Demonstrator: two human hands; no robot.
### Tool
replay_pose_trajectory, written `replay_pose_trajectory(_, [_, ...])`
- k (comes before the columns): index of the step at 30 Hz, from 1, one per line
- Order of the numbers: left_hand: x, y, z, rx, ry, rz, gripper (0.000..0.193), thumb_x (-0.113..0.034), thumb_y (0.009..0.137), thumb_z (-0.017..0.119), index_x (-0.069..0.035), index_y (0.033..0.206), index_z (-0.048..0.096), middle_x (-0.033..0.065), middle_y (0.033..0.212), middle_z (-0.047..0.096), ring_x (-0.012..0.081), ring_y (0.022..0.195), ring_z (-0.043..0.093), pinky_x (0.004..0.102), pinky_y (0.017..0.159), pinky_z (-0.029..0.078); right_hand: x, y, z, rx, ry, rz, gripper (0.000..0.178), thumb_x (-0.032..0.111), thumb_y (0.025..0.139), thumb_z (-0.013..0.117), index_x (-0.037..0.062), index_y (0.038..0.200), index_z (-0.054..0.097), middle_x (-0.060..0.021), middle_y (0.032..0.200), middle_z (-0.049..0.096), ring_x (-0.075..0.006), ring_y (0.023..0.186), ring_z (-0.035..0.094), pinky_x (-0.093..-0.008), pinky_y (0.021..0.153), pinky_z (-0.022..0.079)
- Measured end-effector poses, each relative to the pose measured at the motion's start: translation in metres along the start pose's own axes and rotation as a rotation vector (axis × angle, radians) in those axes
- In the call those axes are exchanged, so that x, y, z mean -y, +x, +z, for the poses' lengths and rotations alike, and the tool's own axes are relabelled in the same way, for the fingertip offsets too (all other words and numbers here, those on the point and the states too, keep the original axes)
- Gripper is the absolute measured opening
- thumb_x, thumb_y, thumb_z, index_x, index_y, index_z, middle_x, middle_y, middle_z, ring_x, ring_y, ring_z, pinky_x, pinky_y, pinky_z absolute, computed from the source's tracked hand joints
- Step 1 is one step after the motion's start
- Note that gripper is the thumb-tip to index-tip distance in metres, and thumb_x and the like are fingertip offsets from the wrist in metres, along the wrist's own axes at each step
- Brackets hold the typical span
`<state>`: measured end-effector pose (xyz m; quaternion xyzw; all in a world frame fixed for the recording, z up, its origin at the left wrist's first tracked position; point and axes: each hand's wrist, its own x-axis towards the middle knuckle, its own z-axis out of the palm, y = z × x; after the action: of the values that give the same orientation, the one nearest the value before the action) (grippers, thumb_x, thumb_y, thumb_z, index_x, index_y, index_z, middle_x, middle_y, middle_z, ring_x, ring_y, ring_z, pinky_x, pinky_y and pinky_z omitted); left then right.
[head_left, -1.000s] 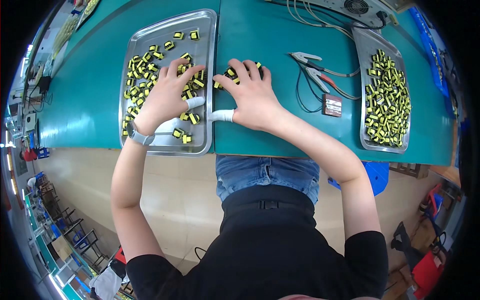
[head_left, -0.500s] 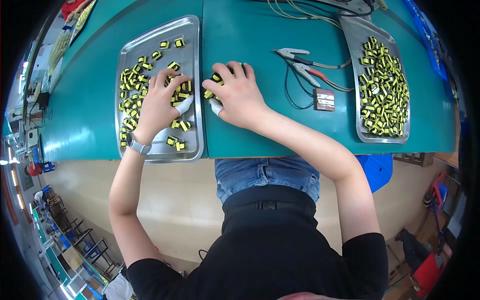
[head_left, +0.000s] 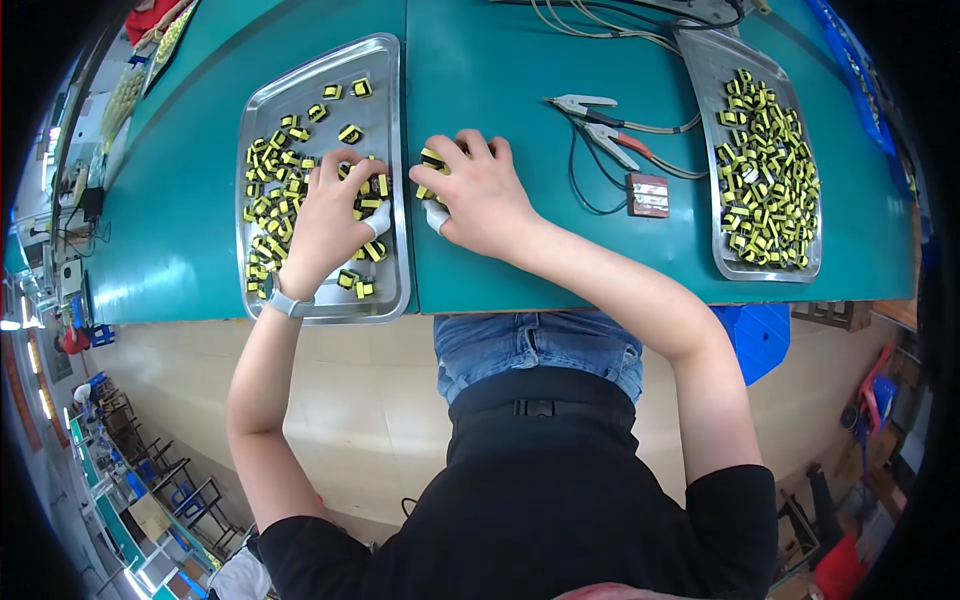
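Note:
My left hand [head_left: 337,208] is inside the left metal tray [head_left: 396,260], its curled fingers closed round small yellow-and-black transformers [head_left: 373,188] near the tray's right side. More of these pieces lie loose on its left, and a few sit apart near the far end. Just past the tray's right rim, my right hand [head_left: 483,195] cups a cluster of the same transformers [head_left: 430,178] on the green table. The palm and fingers hide most of that cluster. Both thumbs wear white covers, and a watch circles my left wrist.
At the right stands another metal tray [head_left: 716,215] heaped with yellow-and-black pieces. Between it and my right hand lie two clip leads, one with a white clip [head_left: 585,103], one with a red-and-white clip [head_left: 612,142], plus a small brown block [head_left: 648,196]. Cables run along the back.
My left hand has shifted a little to the right within the tray, closer to its right rim. The right hand stays nearly in place, still cupped over its cluster.

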<state>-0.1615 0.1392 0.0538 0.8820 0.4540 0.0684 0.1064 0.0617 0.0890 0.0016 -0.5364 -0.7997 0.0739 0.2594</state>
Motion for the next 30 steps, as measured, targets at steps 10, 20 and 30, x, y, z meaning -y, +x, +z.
replay_pose_trajectory(10, [-0.004, -0.005, 0.003, 0.003, -0.178, -0.177, 0.046, -0.009, 0.082, 0.076, -0.017, 0.126, 0.064, 0.0132, 0.133, 0.058, 0.0375, 0.118, 0.062, 0.0452, 0.096, 0.053, -0.008, -0.031, -0.02, -0.025, 0.006, 0.033, 0.048, 0.014, 0.071, 0.078, 0.018, 0.118, 0.069, -0.0092, 0.133, 0.055, -0.0346, 0.122, 0.052, -0.053, 0.094, 0.043])
replay_pose_trajectory(20, [-0.009, 0.018, -0.02, -0.072, -0.481, -0.241, 0.047, 0.001, 0.082, 0.071, -0.007, 0.127, 0.06, 0.0136, 0.114, 0.067, 0.0283, 0.104, 0.065, 0.0361, 0.096, 0.05, -0.011, -0.042, -0.023, -0.085, 0.035, 0.053, 0.044, 0.015, 0.074, 0.079, 0.0162, 0.117, 0.07, -0.009, 0.132, 0.057, -0.0342, 0.121, 0.052, -0.0512, 0.094, 0.042])
replay_pose_trajectory(30, [-0.066, 0.086, 0.028, 0.028, -0.548, 0.192, 0.037, -0.008, 0.091, 0.068, -0.007, 0.128, 0.064, 0.0155, 0.125, 0.065, 0.0349, 0.114, 0.063, 0.0407, 0.099, 0.051, -0.018, -0.068, -0.044, -0.054, 0.18, 0.032, 0.047, 0.022, 0.085, 0.078, 0.0178, 0.131, 0.068, -0.0147, 0.147, 0.052, -0.0404, 0.137, 0.047, -0.0548, 0.109, 0.042])
